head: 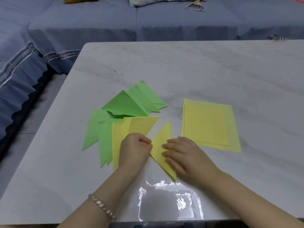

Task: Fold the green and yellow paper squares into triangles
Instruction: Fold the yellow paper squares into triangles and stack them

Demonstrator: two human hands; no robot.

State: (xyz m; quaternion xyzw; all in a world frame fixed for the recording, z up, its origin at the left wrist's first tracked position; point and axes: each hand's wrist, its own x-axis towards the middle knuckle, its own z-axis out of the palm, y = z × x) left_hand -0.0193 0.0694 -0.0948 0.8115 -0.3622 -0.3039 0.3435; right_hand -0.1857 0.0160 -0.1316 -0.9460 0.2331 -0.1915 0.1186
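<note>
Creasing a yellow triangle (162,146): right hand (181,155) flat on it, grip apart; left hand (134,149) fisted at its edge, pinching or not I can't tell. Next, I'd guess, another yellow square (209,125).

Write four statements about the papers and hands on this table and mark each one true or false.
1. The right hand lies flat on a yellow triangle. True.
2. All the green sheets are unfolded squares. False: they lie as folded green triangles.
3. A stack of yellow squares lies on the right hand's side. True.
4. The bracelet is worn on the right wrist. False: it is on the left wrist.
</note>
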